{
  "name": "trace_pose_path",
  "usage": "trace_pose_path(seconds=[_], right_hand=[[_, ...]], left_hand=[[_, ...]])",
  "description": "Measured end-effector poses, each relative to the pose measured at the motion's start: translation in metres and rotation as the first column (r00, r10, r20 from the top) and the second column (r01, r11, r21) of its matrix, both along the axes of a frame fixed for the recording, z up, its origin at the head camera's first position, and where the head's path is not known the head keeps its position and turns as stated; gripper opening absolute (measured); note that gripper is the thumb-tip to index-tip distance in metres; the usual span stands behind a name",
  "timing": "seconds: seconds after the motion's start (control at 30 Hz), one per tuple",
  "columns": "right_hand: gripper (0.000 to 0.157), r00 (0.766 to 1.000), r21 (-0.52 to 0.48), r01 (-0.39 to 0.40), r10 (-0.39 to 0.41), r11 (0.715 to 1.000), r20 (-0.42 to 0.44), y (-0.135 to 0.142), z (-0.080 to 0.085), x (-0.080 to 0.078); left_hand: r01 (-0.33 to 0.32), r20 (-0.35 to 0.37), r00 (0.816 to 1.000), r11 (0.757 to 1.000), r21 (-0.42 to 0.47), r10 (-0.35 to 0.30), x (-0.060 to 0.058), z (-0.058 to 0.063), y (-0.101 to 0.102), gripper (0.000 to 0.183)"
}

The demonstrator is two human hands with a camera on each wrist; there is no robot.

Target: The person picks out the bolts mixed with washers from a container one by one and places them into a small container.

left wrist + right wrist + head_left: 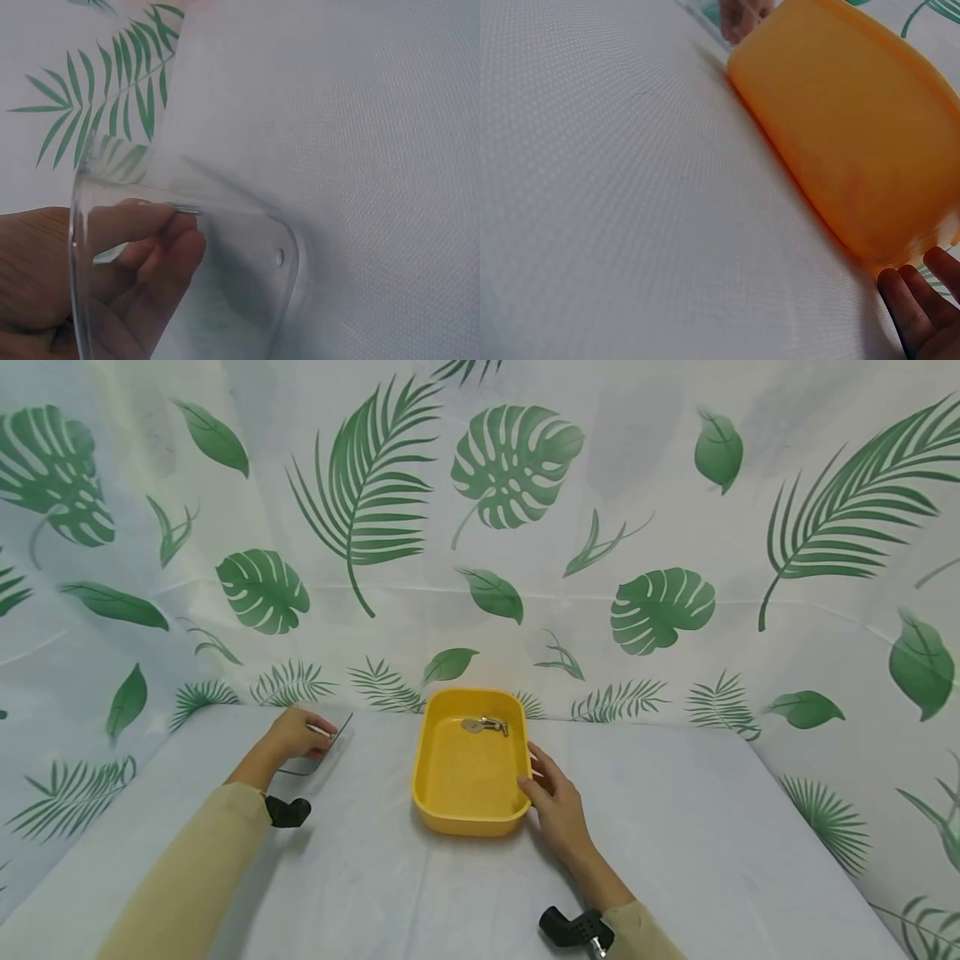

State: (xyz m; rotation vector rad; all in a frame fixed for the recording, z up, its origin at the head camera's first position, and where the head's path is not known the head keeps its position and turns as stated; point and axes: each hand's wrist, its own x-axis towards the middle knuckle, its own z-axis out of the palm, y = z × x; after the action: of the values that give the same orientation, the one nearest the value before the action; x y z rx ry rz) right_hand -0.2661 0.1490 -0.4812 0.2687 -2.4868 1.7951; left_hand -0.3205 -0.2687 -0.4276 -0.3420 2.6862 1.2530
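Note:
At the left, my left hand (302, 733) reaches into a clear plastic container (289, 300). Its thumb and fingers pinch a thin, small metal piece (185, 209), seen through the clear wall; its kind is too small to tell. My right hand (557, 802) holds the right side of a yellow tray (471, 827), thumb over the rim and fingers along the outside wall. Inside the tray, toward the far end, lie a round-headed key (472, 725) and small silver metal pieces (492, 724). In the right wrist view, the right fingertips (904, 289) touch the tray's end.
A white cloth (675, 827) covers the table. Behind it hangs a white curtain with green leaf prints (517, 468). Black wrist-camera mounts (288, 812) are strapped at both wrists, above beige sleeves (187, 860).

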Motion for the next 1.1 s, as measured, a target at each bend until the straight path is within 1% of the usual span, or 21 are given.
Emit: trace_pose_path(seconds=[0.13, 0.4, 0.57, 0.7, 0.97, 1.1], right_hand=[[0.054, 1.000, -0.002, 0.000, 0.000, 1.000, -0.004, 0.000, -0.001, -0.001], [0.054, 1.000, -0.005, 0.003, -0.003, 1.000, -0.005, 0.000, 0.000, 0.000], [0.054, 1.000, -0.002, 0.008, -0.008, 1.000, 0.000, 0.000, 0.000, 0.000], [0.054, 1.000, -0.004, 0.008, -0.008, 1.000, -0.003, -0.001, -0.001, -0.001], [0.054, 1.000, -0.007, 0.007, -0.007, 1.000, -0.015, 0.000, -0.001, 0.000], [0.054, 1.000, -0.006, 0.003, -0.003, 1.000, -0.021, 0.000, -0.001, 0.000]], left_hand=[[-0.010, 0.014, 1.000, 1.000, -0.027, 0.010, -0.002, -0.003, -0.001, 0.027], [-0.021, 0.007, 1.000, 0.998, -0.062, 0.021, -0.005, -0.009, -0.001, 0.026], [-0.015, 0.010, 1.000, 0.996, -0.085, 0.016, -0.006, -0.009, -0.001, 0.024], [-0.023, 0.014, 1.000, 0.993, -0.115, 0.025, -0.006, -0.010, 0.000, 0.022], [-0.031, 0.015, 0.999, 0.994, -0.109, 0.033, -0.007, -0.012, 0.000, 0.022], [-0.027, 0.025, 0.999, 0.993, -0.112, 0.030, -0.006, -0.007, 0.001, 0.023]])
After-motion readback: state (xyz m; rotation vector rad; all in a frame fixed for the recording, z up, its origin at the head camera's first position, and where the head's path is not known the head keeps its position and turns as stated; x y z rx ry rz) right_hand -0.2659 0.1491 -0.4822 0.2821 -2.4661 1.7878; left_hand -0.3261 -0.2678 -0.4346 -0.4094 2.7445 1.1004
